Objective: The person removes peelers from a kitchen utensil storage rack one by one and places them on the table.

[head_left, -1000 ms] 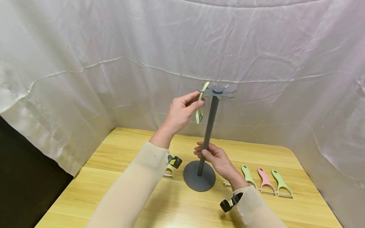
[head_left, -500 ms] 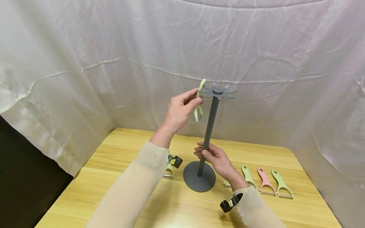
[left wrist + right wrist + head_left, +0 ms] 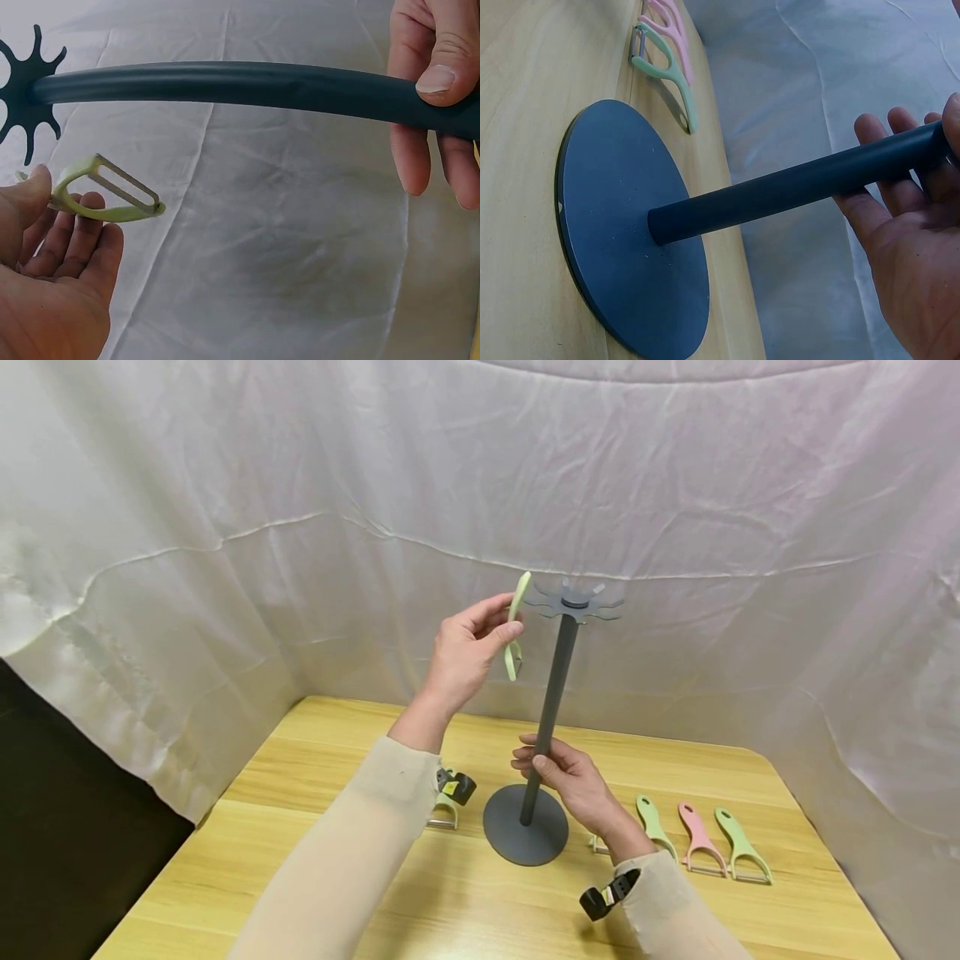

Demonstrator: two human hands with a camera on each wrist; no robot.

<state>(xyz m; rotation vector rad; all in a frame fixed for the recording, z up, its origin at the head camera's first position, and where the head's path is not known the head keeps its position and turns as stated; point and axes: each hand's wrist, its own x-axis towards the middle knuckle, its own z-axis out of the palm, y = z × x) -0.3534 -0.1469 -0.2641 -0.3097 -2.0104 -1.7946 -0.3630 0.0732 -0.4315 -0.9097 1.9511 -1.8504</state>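
Observation:
My left hand pinches a light green Y-shaped peeler between thumb and fingers. The peeler is nearly upright, handle up, just left of the hooked top of a dark grey stand. In the left wrist view the metal blade of the peeler points away from the palm. My right hand holds the lower part of the stand's pole, thumb in front and fingers behind. The round base sits on the table, and the pole leans slightly right in the head view.
Right of the stand lie a green peeler, a pink one and another green one. My right wrist partly covers one more. Below my left wrist, a peeler shows in part. Pale cloth hangs behind the wooden table.
My left hand has moved the peeler left, from overlapping the stand's hooks to just beside them. The right hand has kept its hold on the pole.

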